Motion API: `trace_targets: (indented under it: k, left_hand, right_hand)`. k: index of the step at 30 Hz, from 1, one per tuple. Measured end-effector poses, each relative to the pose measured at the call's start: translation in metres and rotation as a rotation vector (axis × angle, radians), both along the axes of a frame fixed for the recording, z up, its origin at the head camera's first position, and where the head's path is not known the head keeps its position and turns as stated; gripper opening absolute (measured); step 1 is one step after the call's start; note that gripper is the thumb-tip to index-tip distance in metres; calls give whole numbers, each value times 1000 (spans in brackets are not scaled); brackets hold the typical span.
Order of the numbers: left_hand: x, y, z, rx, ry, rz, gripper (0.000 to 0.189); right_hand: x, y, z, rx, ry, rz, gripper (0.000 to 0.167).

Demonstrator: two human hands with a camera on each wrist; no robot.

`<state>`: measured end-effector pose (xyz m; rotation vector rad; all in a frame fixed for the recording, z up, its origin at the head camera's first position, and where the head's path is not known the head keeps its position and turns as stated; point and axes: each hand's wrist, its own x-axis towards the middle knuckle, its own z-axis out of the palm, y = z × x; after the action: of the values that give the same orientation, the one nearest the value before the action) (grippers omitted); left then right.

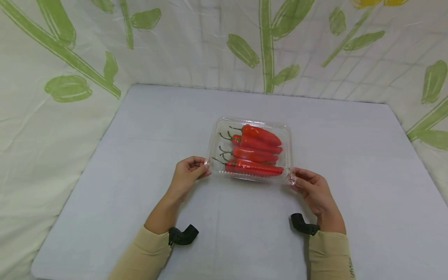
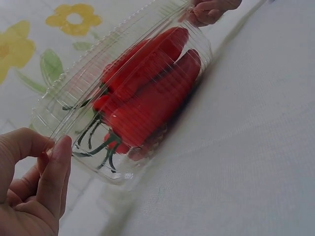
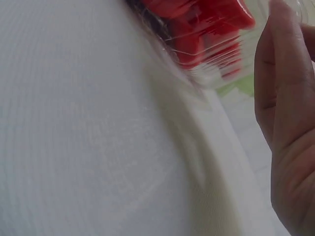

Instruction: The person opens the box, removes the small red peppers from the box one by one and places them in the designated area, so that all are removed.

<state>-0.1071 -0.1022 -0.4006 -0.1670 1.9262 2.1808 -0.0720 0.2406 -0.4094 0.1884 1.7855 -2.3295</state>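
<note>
A clear plastic clamshell box (image 1: 217, 136) with several long red peppers (image 1: 255, 155) inside is held near the middle of the table. Green stems of the peppers point toward the left. My left hand (image 1: 189, 171) pinches the box's front left corner between thumb and fingers. At the front right corner, my right hand (image 1: 313, 188) pinches the rim the same way. In the left wrist view the lid (image 2: 74, 93) lies over the peppers, and the left thumb and fingers grip its edge. The right wrist view catches only part of the box, beside the right fingers (image 3: 290, 54).
A white cloth covers the table (image 1: 140, 132). Behind it and at its sides hangs a white curtain (image 1: 196, 46) printed with green stems, leaves and yellow flowers. A black wrist camera (image 1: 183, 235) sits at the left sleeve, another black camera (image 1: 303, 224) at the right.
</note>
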Motion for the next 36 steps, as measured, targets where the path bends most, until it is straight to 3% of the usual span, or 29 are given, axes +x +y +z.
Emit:
trace_targets:
  k: [14,19,24,30,36]
  left_hand:
    - [0,0,0,2,5,6,21]
    - [0,1,0,-1,2,-4,21]
    - [-2,6,1,-14,17,-49,25]
    - [-2,4,2,-13,19,-63,27]
    - [0,-2,2,-13,17,-65,27]
  right_hand:
    - [-2,-9,8,-14,-136,-60,17]
    - [-3,-15,8,4,-99,-73,22]
    - [-3,-23,7,116,-20,15,16]
    - [0,-18,8,172,4,106,11]
    - [2,-14,5,166,64,43,20]
